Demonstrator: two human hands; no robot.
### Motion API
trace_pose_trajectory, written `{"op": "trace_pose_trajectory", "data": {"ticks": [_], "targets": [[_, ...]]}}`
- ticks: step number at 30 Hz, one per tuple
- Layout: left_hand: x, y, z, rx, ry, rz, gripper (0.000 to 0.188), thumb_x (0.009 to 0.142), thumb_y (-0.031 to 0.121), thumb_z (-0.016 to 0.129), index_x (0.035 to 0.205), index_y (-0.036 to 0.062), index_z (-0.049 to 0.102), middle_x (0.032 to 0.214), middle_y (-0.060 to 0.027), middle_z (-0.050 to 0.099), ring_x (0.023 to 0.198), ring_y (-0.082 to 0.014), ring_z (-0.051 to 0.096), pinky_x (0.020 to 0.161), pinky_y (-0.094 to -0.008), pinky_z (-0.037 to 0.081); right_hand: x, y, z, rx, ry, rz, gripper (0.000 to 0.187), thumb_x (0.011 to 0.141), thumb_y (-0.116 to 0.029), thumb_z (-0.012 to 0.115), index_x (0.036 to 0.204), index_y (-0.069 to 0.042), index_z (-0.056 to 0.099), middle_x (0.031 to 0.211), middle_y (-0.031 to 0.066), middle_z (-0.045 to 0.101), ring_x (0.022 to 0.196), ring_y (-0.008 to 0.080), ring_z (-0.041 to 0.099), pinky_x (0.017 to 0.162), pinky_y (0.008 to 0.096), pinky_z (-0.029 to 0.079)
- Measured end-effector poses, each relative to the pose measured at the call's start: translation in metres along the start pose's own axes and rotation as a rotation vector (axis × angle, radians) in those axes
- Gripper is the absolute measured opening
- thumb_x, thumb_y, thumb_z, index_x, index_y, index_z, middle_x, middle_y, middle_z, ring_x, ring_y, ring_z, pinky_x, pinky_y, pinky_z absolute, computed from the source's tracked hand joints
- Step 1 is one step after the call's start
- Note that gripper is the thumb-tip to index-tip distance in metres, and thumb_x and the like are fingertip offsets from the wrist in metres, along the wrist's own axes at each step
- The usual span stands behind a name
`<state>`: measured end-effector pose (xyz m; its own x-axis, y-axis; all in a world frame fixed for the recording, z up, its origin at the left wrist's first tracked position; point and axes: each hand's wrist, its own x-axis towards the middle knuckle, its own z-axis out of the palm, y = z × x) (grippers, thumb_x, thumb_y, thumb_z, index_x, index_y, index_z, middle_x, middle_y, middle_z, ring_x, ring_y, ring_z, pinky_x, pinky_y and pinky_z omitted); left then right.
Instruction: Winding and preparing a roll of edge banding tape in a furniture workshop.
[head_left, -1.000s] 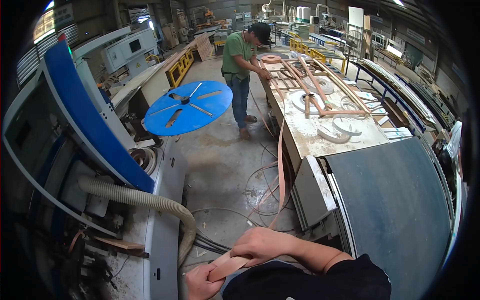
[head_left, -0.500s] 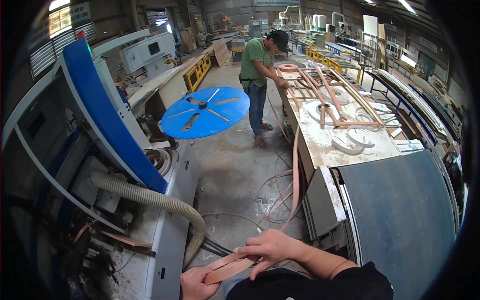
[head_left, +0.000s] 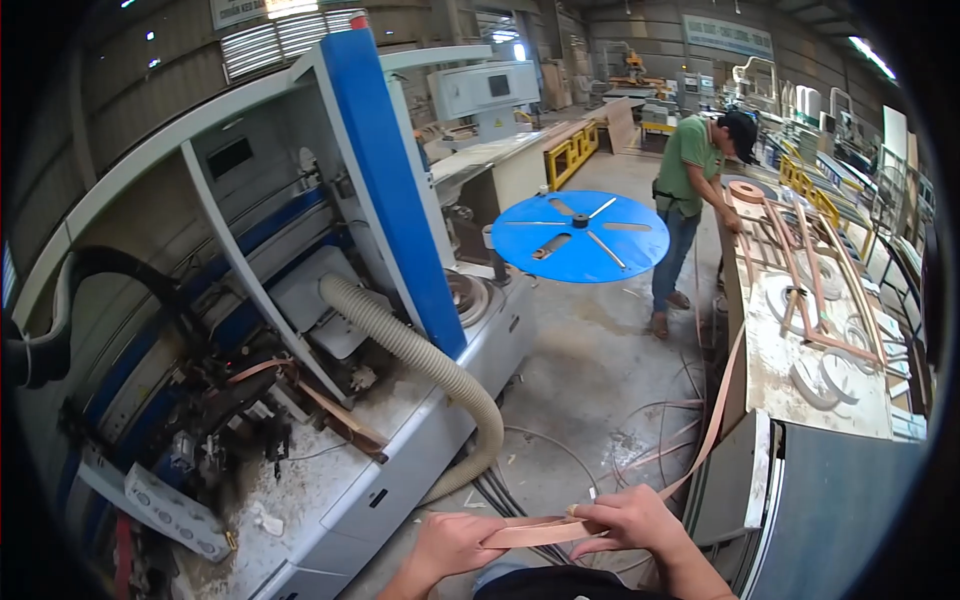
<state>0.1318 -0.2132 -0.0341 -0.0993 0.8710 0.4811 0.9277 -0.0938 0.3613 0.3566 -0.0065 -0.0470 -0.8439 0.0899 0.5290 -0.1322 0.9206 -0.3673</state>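
Note:
A tan, wood-coloured edge banding strip [head_left: 540, 536] is stretched between my two hands at the lower middle. My left hand [head_left: 455, 545] closes round its left end, fingers curled. Pinching the strip between thumb and fingers, my right hand [head_left: 630, 518] holds it a short way to the right. The strip between them looks doubled, one layer over another. Past my right hand a long run of the same band rises toward the worktable [head_left: 752, 360] and hangs beside its edge.
At left stands a large open machine with a blue column [head_left: 395, 180] and a ribbed hose [head_left: 425, 355]. A blue slotted disc [head_left: 580, 240] sits beyond it. A co-worker in green [head_left: 690, 165] leans over the table of frames and coils. Cables [head_left: 510, 505] and band loops lie on the floor.
My view has swung left, bringing more of the machine into sight. My hands now hold the strip more level; the left hand has risen. The co-worker stays bent at the table.

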Motion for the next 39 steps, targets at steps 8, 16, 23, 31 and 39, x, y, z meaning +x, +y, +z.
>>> {"op": "trace_pose_trajectory", "data": {"ticks": [8,16,23,31,39], "targets": [[-0.005,0.002,0.017,-0.100,0.003,-0.060,0.024,0.075,0.029,0.083,0.094,0.0155,0.076,0.077,-0.0022,0.073,0.066,-0.0233,0.071,0.059,-0.0339,0.056,0.021,-0.005,0.001,0.027,-0.004,0.005,0.054,0.067,-0.052,0.087,0.102,-0.013,0.074,0.074,0.0012,0.063,0.057,0.0241,0.062,0.054,0.0346,0.051],[-0.002,0.001,0.034,-0.201,0.052,0.085,0.032,0.073,0.023,0.085,0.100,0.0118,0.074,0.088,-0.0065,0.075,0.077,-0.0259,0.074,0.066,-0.0346,0.059,0.006,0.008,0.019,0.182,-0.046,0.073,0.030,0.068,-0.025,0.086,0.090,-0.011,0.072,0.070,0.0075,0.065,0.060,0.0300,0.064,0.057,0.0403,0.052],[0.002,0.003,0.011,-0.328,-0.212,-0.009,0.040,0.077,0.019,0.081,0.114,0.0110,0.069,0.099,-0.0087,0.074,0.087,-0.0281,0.073,0.075,-0.0368,0.058,-0.005,0.013,0.013,0.123,0.002,0.086,0.021,0.065,-0.020,0.085,0.073,-0.010,0.069,0.064,0.0079,0.063,0.060,0.0292,0.064,0.055,0.0399,0.050],[-0.012,-0.020,0.015,-0.235,-0.145,0.050,0.043,0.078,0.014,0.078,0.120,0.0131,0.066,0.108,-0.0067,0.073,0.096,-0.0280,0.071,0.083,-0.0386,0.057,0.004,0.006,-0.003,0.151,0.016,0.067,0.021,0.063,-0.019,0.085,0.075,-0.011,0.069,0.065,0.0063,0.063,0.059,0.0278,0.064,0.056,0.0389,0.050],[-0.015,-0.028,0.008,-0.245,-0.227,0.094,0.040,0.082,0.015,0.076,0.121,0.0120,0.066,0.108,-0.0061,0.072,0.096,-0.0279,0.071,0.082,-0.0393,0.057,0.000,0.002,-0.005,0.196,-0.138,0.128,0.031,0.069,-0.019,0.081,0.098,-0.009,0.074,0.076,0.0064,0.068,0.069,0.0266,0.068,0.063,0.0385,0.054]]}}
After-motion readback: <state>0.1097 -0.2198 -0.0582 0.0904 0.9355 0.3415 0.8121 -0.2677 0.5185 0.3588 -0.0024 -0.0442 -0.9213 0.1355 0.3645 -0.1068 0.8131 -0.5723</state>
